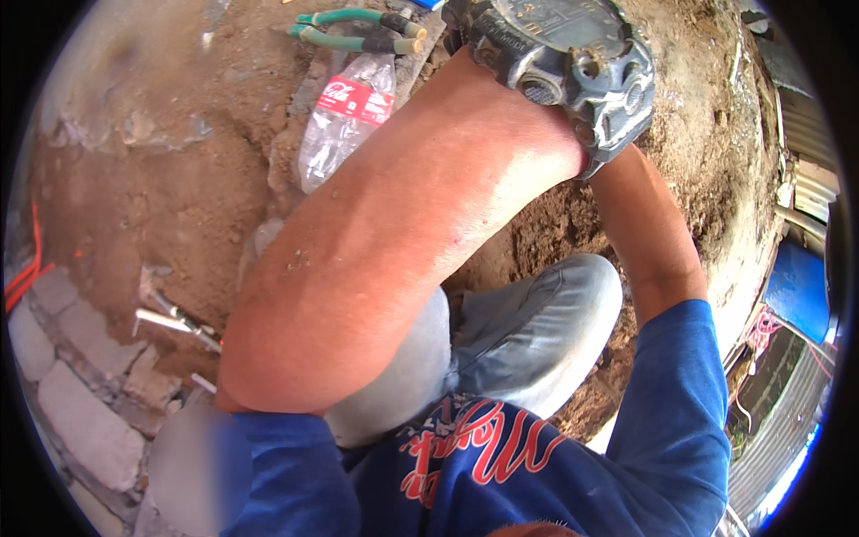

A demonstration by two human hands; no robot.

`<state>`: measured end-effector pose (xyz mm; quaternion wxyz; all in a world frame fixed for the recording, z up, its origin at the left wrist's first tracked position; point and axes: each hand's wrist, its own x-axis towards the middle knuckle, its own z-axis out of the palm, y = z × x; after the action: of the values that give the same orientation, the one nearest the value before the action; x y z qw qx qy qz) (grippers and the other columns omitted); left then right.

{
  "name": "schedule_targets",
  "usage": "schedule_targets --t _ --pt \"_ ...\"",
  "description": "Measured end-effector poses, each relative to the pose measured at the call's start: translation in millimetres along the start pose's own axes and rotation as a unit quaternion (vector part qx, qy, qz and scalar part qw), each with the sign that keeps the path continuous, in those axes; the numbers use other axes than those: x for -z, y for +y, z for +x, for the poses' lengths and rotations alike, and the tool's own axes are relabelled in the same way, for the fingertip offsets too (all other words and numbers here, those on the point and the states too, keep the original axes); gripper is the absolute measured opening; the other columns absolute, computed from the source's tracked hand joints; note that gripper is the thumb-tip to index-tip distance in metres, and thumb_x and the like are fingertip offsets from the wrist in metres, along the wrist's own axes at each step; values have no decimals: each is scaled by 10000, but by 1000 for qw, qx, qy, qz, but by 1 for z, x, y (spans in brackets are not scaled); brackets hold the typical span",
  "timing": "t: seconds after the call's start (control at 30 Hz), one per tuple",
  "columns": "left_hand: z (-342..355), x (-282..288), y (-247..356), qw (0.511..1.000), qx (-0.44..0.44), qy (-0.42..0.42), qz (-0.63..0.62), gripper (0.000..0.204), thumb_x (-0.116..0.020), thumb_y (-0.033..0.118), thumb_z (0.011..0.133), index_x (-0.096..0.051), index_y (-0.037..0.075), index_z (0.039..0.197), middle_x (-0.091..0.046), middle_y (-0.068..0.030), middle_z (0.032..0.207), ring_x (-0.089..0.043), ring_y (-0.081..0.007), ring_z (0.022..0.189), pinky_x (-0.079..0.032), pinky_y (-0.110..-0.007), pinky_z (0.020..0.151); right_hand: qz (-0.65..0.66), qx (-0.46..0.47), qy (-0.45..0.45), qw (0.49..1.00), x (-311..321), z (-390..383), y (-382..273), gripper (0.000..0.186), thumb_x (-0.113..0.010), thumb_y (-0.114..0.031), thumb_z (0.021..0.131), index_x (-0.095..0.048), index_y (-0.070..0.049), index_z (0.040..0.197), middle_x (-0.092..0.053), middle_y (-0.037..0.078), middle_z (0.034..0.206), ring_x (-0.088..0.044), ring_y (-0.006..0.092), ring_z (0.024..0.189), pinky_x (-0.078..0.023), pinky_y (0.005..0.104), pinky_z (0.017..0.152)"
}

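My left forearm (358,259) reaches from the lower left up across the middle, with a bulky dark wristwatch (573,67) on the wrist. The left hand lies past the top edge, out of sight. From the right, my right forearm (649,224) goes up behind the watch, which hides that hand. What either hand touches does not show. Left of the watch, a clear plastic bottle (335,148) with a red label lies on the dirt, partly covered by the forearm. Just above it rests a two-armed hand tool (349,40) with green and black arms and pale ends.
Bare brown soil (161,188) spreads on the left. Grey stone blocks (89,425) curve along the lower left, near white pipe pieces (165,319) and orange lines (31,268). A blue container (799,288) and corrugated sheets stand at the right rim. My bent knee (586,295) is below the arms.
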<state>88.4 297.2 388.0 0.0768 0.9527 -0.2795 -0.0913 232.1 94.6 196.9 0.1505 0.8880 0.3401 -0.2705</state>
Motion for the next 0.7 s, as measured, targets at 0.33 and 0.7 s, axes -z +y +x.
schedule_targets --t 0.33,0.7 --pt "9 0 1 1000 0 -15 -6 337 -663 315 908 -716 -12 842 -646 -175 690 -641 -301 661 -497 -425 655 -67 -18 16 997 14 21 -6 574 -869 -414 772 -710 -85 1214 -724 127 1073 -656 268 1029 -505 461 935" --pt "49 -49 3 939 122 -237 -218 354 -667 337 912 -745 -7 869 -687 -164 689 -688 -310 679 -545 -445 680 579 4 -68 813 3 -44 73 477 -893 -374 767 -734 -71 1099 -712 22 839 -666 127 736 -537 269 657"
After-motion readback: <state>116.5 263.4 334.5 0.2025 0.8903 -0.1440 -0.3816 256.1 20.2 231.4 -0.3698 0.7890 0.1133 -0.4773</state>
